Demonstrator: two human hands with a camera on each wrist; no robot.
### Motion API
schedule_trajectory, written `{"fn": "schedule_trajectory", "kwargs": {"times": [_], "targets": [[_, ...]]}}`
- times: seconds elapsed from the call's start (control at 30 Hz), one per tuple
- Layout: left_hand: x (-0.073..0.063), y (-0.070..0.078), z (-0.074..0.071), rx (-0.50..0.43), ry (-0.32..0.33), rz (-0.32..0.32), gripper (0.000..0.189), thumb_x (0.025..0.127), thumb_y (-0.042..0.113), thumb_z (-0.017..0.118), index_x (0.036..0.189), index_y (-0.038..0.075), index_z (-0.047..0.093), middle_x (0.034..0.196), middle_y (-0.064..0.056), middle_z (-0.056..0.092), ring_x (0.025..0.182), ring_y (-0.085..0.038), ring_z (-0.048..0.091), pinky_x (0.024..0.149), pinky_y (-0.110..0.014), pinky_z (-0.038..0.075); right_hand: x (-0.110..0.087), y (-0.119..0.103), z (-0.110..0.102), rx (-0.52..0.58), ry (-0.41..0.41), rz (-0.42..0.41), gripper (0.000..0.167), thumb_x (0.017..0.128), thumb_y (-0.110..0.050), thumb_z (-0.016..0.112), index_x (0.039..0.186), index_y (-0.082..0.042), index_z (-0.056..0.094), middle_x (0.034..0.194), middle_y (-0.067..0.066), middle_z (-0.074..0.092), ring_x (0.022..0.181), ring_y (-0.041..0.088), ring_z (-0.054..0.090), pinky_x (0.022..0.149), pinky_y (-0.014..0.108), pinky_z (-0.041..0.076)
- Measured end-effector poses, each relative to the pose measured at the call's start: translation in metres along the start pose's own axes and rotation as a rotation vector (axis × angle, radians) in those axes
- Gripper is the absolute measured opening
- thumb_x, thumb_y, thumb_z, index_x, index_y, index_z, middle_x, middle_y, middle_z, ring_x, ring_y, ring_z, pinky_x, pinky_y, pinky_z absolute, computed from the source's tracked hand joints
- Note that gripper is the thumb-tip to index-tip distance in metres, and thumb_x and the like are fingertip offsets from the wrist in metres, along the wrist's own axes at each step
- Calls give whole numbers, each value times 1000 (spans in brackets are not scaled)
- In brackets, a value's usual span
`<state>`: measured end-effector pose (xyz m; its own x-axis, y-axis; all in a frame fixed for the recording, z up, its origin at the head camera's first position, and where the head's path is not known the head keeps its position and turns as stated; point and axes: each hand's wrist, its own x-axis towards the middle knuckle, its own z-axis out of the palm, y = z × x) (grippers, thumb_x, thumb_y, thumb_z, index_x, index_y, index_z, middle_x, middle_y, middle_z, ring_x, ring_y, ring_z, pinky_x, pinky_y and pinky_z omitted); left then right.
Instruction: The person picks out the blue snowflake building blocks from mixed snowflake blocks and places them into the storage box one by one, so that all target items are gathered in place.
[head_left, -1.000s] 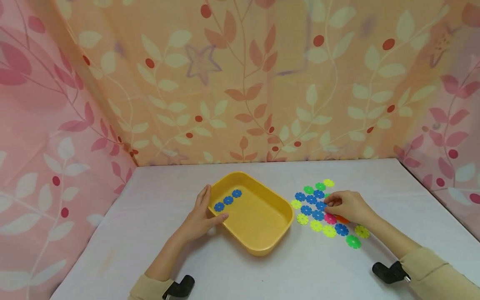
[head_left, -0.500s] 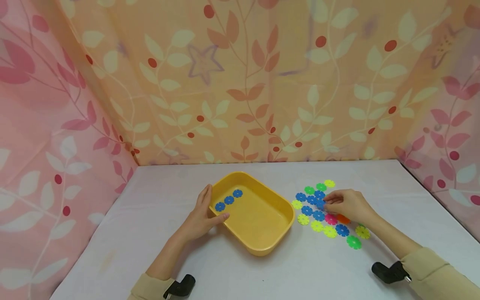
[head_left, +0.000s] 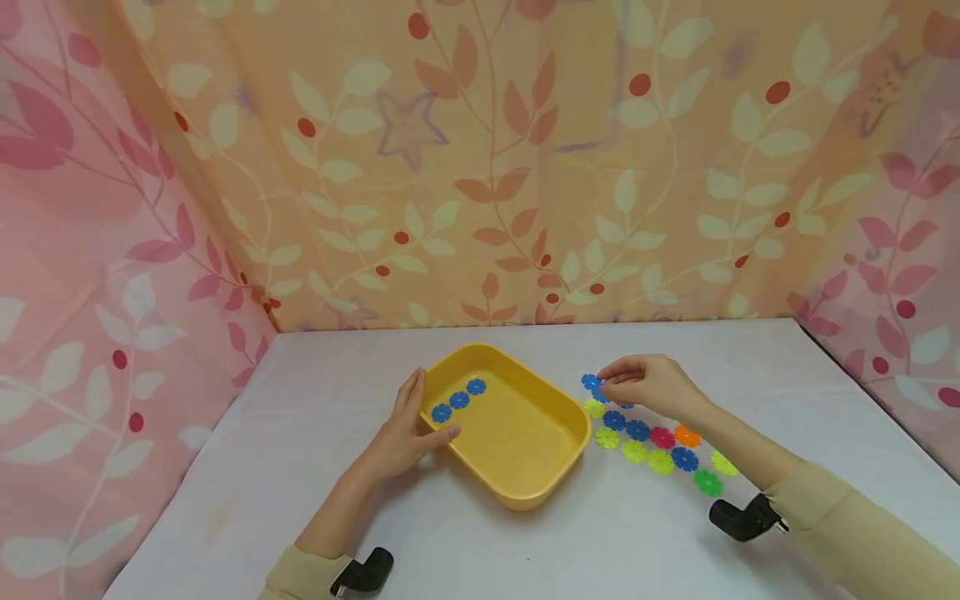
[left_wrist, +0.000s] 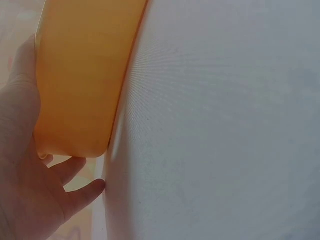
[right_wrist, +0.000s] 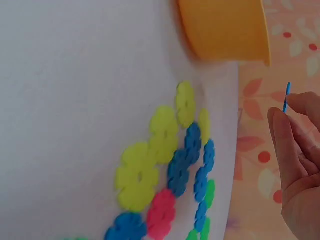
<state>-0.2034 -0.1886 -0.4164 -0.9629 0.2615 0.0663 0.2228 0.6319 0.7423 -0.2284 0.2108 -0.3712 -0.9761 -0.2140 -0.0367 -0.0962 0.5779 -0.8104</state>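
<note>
A yellow plastic tray [head_left: 517, 433] stands on the table, with three blue flower-shaped discs [head_left: 459, 401] in a slanting row inside it. My left hand [head_left: 393, 446] grips the tray's left corner, thumb over the rim and fingers along the outer wall. Between thumb and fingertips, my right hand [head_left: 660, 387] pinches a blue flower disc [right_wrist: 286, 97], raised above the loose discs to the right of the tray. Yellow discs [head_left: 634, 452], a pink disc [head_left: 663, 437], an orange disc [head_left: 687, 435] and more blue ones lie below it. The hand hides some discs behind it.
White cloth covers the table [head_left: 315, 375]. Floral curtains [head_left: 487, 167] hang behind it and on both sides. Black wrist mounts [head_left: 363, 572] sit at both sleeves. A green disc [head_left: 707, 482] lies nearest the front of the spread.
My right hand has picked up a blue disc from the group and moved left and slightly up with it, nearer the tray. The left hand and the tray stay put.
</note>
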Motion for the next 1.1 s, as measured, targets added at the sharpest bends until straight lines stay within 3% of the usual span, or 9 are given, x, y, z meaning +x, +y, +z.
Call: {"fn": "schedule_trajectory", "kwargs": {"times": [0.13, 0.3, 0.5, 0.7, 0.8, 1.1], "targets": [[1, -1, 1, 5, 3, 2, 115, 81, 60, 71, 157, 20, -5, 162, 5, -5, 147, -27, 9, 114, -54, 17, 10, -29, 15, 72, -59, -29, 37, 84, -33, 78, 111, -8, 70, 96, 4, 72, 93, 30, 69, 82, 42, 55], [1, -3, 1, 7, 8, 5, 114, 81, 60, 71, 157, 20, -4, 162, 5, -4, 147, -27, 11, 114, -54, 18, 23, -66, 38, 107, -130, -79, 32, 84, -27, 77, 109, -8, 71, 94, 4, 72, 89, 22, 69, 80, 35, 56], [1, -2, 1, 7, 10, 11, 115, 81, 60, 71, 157, 18, -4, 162, 3, -3, 147, -27, 11, 114, -52, 18, 43, -97, 64, 135, -223, -211, 25, 83, -21, 79, 103, -7, 74, 90, 4, 73, 84, 18, 69, 76, 32, 57], [1, 1, 0, -2, 10, 13, 115, 81, 60, 71, 157, 16, -4, 163, -1, -2, 147, -28, 12, 114, -53, 18, 66, -111, 86, 53, -388, -367, 22, 84, -17, 77, 102, -5, 74, 86, 2, 72, 81, 17, 68, 76, 29, 56], [1, 1, -1, -4, 9, 17, 114, 82, 59, 70, 157, 15, -4, 163, -1, -3, 147, -28, 11, 114, -54, 19, 78, -114, 94, -11, -469, -407, 20, 84, -16, 76, 102, -5, 74, 85, 0, 72, 81, 15, 68, 77, 28, 55], [0, 2, 0, -12, 14, 7, 113, 82, 57, 71, 157, 16, -3, 163, -2, -2, 145, -32, 16, 112, -56, 21, 103, -110, 115, -55, -686, -389, 22, 85, -7, 74, 105, 2, 72, 88, 3, 72, 81, 14, 68, 77, 28, 56]]}}
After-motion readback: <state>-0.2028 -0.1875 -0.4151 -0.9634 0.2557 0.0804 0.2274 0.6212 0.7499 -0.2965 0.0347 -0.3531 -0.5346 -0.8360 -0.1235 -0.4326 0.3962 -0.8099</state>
